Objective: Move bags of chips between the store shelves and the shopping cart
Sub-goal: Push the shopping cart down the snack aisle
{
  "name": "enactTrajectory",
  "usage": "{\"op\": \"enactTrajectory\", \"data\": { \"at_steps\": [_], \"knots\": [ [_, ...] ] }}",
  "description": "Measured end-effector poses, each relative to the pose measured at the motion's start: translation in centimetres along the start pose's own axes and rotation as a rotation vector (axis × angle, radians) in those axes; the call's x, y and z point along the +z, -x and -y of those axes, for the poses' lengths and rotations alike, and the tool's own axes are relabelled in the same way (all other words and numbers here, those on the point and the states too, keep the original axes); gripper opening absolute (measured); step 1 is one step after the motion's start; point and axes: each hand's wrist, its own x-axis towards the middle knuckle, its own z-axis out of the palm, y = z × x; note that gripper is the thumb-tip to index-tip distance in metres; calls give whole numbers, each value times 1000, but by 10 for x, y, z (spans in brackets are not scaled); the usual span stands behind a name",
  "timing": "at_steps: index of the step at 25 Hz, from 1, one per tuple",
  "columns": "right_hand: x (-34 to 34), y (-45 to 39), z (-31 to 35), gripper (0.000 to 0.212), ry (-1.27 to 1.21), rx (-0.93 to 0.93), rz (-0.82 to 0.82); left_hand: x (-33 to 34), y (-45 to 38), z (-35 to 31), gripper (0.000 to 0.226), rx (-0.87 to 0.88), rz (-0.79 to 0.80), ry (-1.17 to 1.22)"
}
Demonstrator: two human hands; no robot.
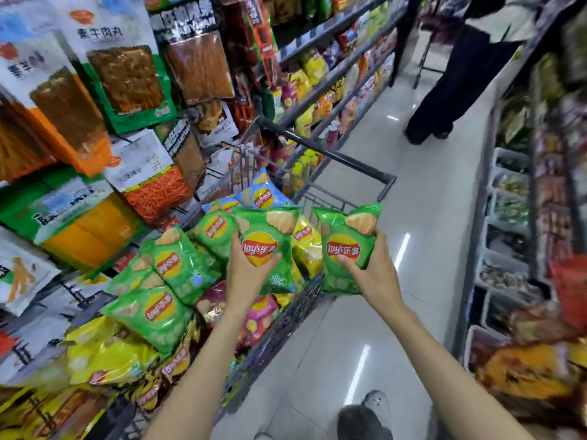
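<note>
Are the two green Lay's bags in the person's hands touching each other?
Apart. The head view shows yellow bags in the cart between the left-hand green Lay's bag and the right-hand green Lay's bag.

Cart (346, 203) left of aisle floor (428, 217), probably touching left shelves (336, 71).

Head view, down over cart (295, 315)

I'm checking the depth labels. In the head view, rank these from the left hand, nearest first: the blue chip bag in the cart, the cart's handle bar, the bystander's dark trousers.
From the left hand:
1. Blue chip bag, in the cart just beyond the hand.
2. Cart's handle bar, at the cart's far end.
3. Bystander's dark trousers, up the aisle, upper right.
</note>
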Motion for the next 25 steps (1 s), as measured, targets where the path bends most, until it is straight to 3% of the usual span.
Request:
{"op": "enactTrajectory", "data": {
  "at_steps": [12, 19, 25],
  "knots": [
    [-232, -114, -117, 61, 18, 23, -244, 269, -40, -152, 90, 285, 149, 18],
    [-280, -208, -154, 75, 41, 66, -319, 371, -110, -205, 91, 341, 218, 64],
    [-302, -350, -152, 72, 14, 20, -338, 442, -229, -252, 93, 335, 206, 75]
  ]
}}
